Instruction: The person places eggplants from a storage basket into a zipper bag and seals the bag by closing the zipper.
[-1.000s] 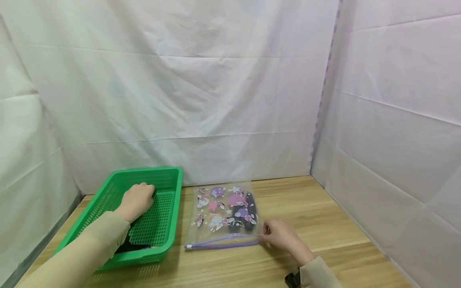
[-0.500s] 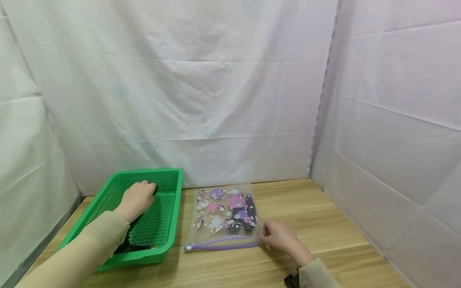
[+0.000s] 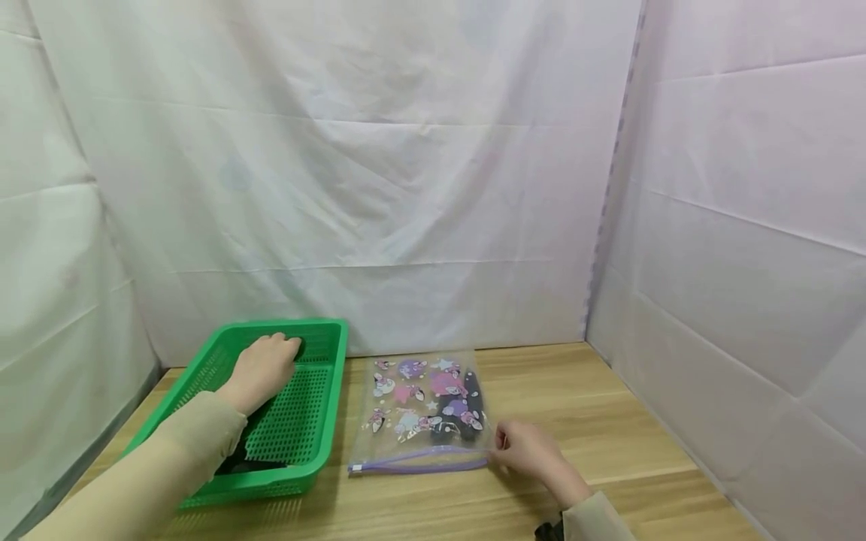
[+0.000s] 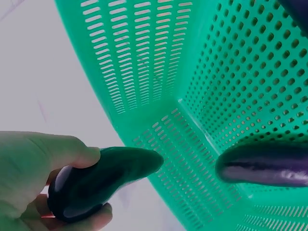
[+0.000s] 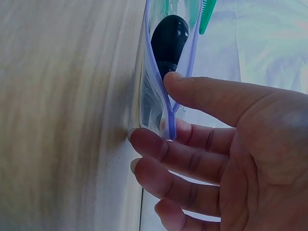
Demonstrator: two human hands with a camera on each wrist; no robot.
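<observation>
In the left wrist view, my left hand (image 4: pixel 43 180) pinches a glossy dark green, tapered vegetable (image 4: pixel 103 178) between thumb and fingers. The head view has this hand over the far end of the green basket (image 3: pixel 341 391). A purple eggplant (image 4: pixel 269 166) lies in the basket. My right hand (image 3: pixel 531 454) pinches the near right corner of a clear, cartoon-printed zip bag (image 3: pixel 392 443), lying on the table with its purple zip (image 5: pixel 153 57) gaping. Inside the bag, toward its right side, are dark, long, glossy things (image 5: pixel 169 41).
Another dark thing (image 3: pixel 253 466) lies at the basket's near end, partly behind the left sleeve. The wooden table (image 3: pixel 575 391) extends to the right of the bag. White cloth (image 3: pixel 392 188) hangs behind and at both sides.
The left hand has lifted slightly toward the basket's far wall, with the dark vegetable showing more at its fingertips. The right hand stays at the bag's corner.
</observation>
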